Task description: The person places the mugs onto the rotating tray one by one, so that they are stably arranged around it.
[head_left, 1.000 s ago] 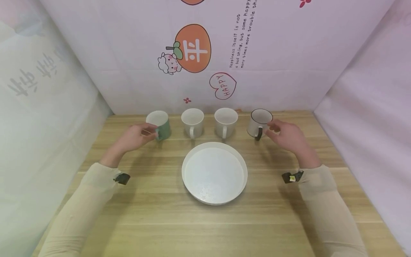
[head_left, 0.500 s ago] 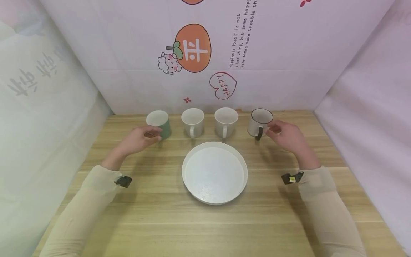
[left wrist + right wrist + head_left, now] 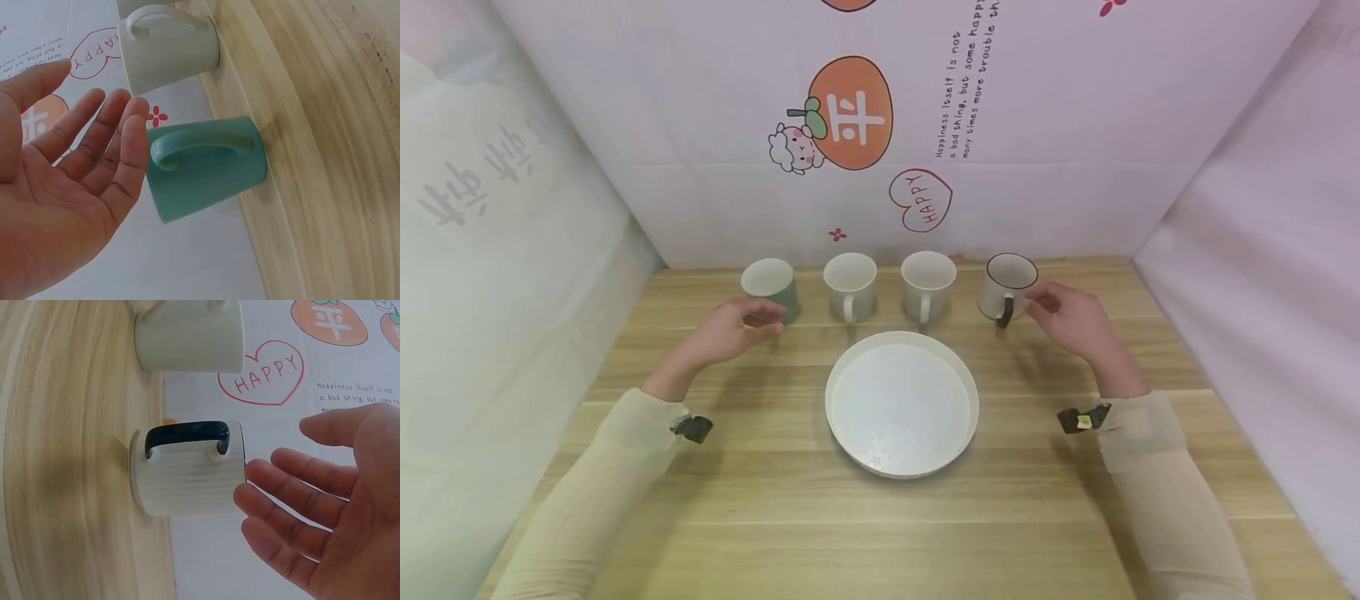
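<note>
Nearest my left hand (image 3: 730, 332) is a green mug (image 3: 206, 169) with a white inside, upright at the left end of a row of mugs. In the left wrist view the fingers are loosely bent, thumb apart, and nothing lies in the palm. My right hand (image 3: 1070, 321) is held beside a ribbed white mug (image 3: 190, 484) with a dark rim and dark handle (image 3: 187, 432), at the row's right end. Its fingers are relaxed and hold nothing; whether they touch the mug I cannot tell. Two plain white mugs, the left one (image 3: 850, 283) and the right one (image 3: 928, 283), stand between.
A round white tray (image 3: 901, 408) lies on the wooden table (image 3: 880, 542) in front of the mugs. White printed cloth (image 3: 715, 100) hangs behind the row, and cloth walls stand at both sides. A small dark device is strapped at each cuff.
My left hand has moved slightly right and toward me, across the front of the green mug, now covering its handle in the head view. The right hand has hardly moved; the mugs stay put.
</note>
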`<state>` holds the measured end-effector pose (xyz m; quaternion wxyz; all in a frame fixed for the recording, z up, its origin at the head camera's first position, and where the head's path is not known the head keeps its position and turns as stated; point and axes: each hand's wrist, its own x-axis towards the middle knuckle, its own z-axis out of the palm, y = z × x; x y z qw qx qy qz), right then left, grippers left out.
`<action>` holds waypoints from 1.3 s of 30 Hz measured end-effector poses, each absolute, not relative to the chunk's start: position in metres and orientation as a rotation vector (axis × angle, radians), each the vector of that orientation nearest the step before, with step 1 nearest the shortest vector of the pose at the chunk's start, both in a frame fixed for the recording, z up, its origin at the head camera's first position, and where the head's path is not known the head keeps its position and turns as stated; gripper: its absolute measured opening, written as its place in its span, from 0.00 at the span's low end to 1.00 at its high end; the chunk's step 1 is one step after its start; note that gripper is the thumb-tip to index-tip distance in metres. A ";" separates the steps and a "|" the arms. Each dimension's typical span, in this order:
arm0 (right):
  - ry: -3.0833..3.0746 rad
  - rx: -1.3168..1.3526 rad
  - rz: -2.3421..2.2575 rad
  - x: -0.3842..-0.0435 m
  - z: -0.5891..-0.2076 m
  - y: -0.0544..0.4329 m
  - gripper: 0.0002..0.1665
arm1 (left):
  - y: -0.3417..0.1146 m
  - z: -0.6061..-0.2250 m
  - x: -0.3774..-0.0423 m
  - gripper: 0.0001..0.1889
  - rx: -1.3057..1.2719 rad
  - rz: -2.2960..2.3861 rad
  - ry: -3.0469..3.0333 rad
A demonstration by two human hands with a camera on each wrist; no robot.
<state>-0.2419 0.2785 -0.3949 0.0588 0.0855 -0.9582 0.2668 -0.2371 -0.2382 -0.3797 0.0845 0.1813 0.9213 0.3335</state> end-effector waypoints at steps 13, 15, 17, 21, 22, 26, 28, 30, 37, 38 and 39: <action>-2.864 0.255 0.877 -0.240 -0.397 0.277 0.21 | -0.234 -0.388 -0.233 0.17 0.602 1.094 2.695; -2.864 0.252 0.893 -0.240 -0.398 0.278 0.20 | -0.233 -0.390 -0.233 0.17 0.618 1.104 2.689; -2.865 0.243 0.905 -0.240 -0.400 0.278 0.19 | -0.232 -0.391 -0.232 0.16 0.643 1.104 2.692; -2.867 0.217 0.922 -0.241 -0.402 0.279 0.19 | -0.231 -0.395 -0.232 0.16 0.667 1.111 2.697; -2.867 0.209 0.930 -0.241 -0.403 0.279 0.19 | -0.231 -0.396 -0.232 0.16 0.663 1.115 2.695; -2.867 0.184 0.971 -0.243 -0.404 0.279 0.20 | -0.231 -0.399 -0.230 0.16 0.635 1.126 2.684; -2.869 0.170 0.984 -0.244 -0.405 0.279 0.19 | -0.231 -0.400 -0.229 0.16 0.616 1.123 2.677; -2.873 0.159 0.998 -0.244 -0.405 0.280 0.19 | -0.230 -0.401 -0.229 0.16 0.594 1.123 2.663; -2.887 0.130 1.040 -0.245 -0.409 0.281 0.20 | -0.226 -0.404 -0.226 0.16 0.587 1.161 2.605; -2.887 0.124 1.044 -0.245 -0.409 0.280 0.20 | -0.225 -0.404 -0.226 0.16 0.593 1.168 2.599; -2.887 0.125 1.047 -0.244 -0.409 0.280 0.20 | -0.224 -0.405 -0.225 0.15 0.599 1.175 2.593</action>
